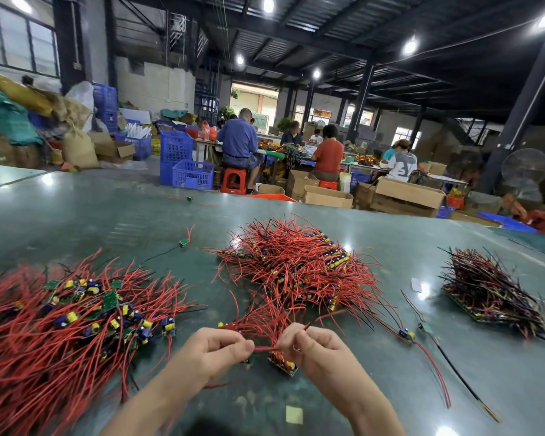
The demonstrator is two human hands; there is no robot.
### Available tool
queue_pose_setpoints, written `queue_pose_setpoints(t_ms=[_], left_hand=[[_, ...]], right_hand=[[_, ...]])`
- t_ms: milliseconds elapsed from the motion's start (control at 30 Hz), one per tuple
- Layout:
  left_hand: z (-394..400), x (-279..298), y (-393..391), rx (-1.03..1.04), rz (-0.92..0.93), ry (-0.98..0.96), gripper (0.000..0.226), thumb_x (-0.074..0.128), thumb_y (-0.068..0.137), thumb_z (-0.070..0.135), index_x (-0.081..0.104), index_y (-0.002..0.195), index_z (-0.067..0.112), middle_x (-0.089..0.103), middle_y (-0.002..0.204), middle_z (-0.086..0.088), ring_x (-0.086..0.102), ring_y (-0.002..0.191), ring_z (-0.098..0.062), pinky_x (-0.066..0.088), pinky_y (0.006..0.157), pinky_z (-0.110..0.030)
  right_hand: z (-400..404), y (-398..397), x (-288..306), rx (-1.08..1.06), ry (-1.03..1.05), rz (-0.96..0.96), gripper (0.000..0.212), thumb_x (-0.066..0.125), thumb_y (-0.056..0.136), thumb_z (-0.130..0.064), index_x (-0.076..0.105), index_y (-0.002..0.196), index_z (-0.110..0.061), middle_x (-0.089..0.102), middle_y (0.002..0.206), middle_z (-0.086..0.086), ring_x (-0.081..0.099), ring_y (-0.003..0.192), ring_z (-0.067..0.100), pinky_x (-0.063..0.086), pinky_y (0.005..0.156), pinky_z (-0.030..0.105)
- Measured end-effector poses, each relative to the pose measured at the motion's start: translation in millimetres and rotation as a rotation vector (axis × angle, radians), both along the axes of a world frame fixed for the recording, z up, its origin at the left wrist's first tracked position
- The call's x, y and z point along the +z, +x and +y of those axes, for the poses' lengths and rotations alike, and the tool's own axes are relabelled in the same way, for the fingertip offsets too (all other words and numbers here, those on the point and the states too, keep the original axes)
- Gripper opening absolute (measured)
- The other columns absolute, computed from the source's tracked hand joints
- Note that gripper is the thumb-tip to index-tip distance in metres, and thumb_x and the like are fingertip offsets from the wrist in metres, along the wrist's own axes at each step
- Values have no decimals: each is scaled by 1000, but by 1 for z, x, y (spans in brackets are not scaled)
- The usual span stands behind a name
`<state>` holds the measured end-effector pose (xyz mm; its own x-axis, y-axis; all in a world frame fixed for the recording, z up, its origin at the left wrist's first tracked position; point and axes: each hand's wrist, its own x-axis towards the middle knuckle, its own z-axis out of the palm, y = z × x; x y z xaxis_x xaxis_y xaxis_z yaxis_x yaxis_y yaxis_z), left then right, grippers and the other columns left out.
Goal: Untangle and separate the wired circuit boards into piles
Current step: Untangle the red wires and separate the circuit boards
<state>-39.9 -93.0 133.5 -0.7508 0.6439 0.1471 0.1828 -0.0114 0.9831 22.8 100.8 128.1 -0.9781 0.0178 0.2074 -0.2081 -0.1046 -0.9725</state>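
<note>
Pulling red wires [266, 348] apart over the green table [390, 388], near its front edge | small board [283, 364] hangs below | left hand [216, 350] and right hand [312, 350] each pinch wires, close together | loose clump reaches back to the middle heap [299, 265] | sorted piles left [60, 322] and right [491, 294]

Table [359, 388]: left pile [60, 325], centre pile [296, 262], right pile [491, 294].
</note>
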Motion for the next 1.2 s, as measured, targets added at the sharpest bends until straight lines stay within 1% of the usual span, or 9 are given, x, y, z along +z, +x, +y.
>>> queue_pose_setpoints(t_ms=[100, 200, 433, 533, 667, 833, 1033, 1133, 1200], left_hand=[[1, 1, 0, 22, 52, -2, 38, 67, 80, 37, 59, 71, 2, 26, 40, 9, 20, 35, 0, 15, 38, -9], [-1, 3, 0, 22, 78, 0, 34, 66, 83, 30, 60, 72, -1, 32, 37, 8, 24, 33, 1, 19, 37, -6], [-1, 0, -1, 84, 80, -8, 29, 64, 83, 25, 62, 68, 1, 34, 48, 8, 26, 39, -1, 25, 41, -7], [-3, 1, -3, 106, 102, -11, 29, 60, 83, 24, 63, 69, -2, 34, 43, 8, 25, 38, -1, 22, 41, -7], [-6, 2, -4, 107, 147, -40, 25, 58, 89, 12, 63, 67, 1, 36, 36, 7, 27, 34, 0, 20, 39, -7], [-8, 2, -7, 154, 138, -22, 28, 57, 90, 8, 61, 62, 7, 44, 38, 6, 35, 36, 4, 27, 42, -7], [-6, 1, -6, 99, 157, -45, 25, 58, 88, 14, 61, 66, 3, 37, 36, 7, 28, 34, 2, 22, 39, -7], [-6, -1, -7, 105, 185, -52, 26, 59, 86, 21, 61, 67, 4, 35, 38, 8, 25, 37, 0, 20, 41, -8], [-5, -2, -10, 171, 68, 37, 23, 56, 88, 21, 57, 74, 3, 33, 40, 7, 23, 37, -2, 19, 40, -10]], right_hand=[[-2, -2, -2, -73, -167, -73, 26, 59, 85, -24, 74, 72, -8, 61, 72, 1, 48, 65, 10, 40, 67, 19], [-6, -3, -2, -46, -230, -95, 27, 58, 88, -19, 72, 67, -9, 59, 67, -2, 47, 62, 9, 38, 67, 23], [-2, -9, -4, -212, -357, -166, 25, 58, 74, -25, 72, 62, -8, 62, 65, 2, 51, 57, 7, 46, 59, 20], [3, -10, -5, -262, -376, -192, 25, 59, 75, -27, 75, 70, -9, 62, 65, -1, 52, 57, 6, 48, 56, 18], [8, -10, -5, -279, -411, -205, 26, 59, 72, -28, 72, 59, -10, 62, 62, -1, 53, 53, 5, 50, 55, 18], [11, -8, -2, -291, -372, -165, 26, 58, 75, -27, 76, 73, -8, 59, 61, -4, 50, 54, 3, 44, 59, 20], [9, -6, 4, -343, -571, -204, 26, 58, 71, -20, 69, 53, -6, 55, 58, 3, 47, 52, 11, 47, 51, 20], [11, -4, 5, -350, -485, -206, 27, 58, 73, -25, 73, 62, -6, 54, 60, 2, 46, 54, 9, 44, 56, 21], [10, -4, 5, -344, -381, -174, 34, 55, 78, -34, 77, 79, -8, 61, 66, 0, 48, 54, 6, 40, 61, 24]])
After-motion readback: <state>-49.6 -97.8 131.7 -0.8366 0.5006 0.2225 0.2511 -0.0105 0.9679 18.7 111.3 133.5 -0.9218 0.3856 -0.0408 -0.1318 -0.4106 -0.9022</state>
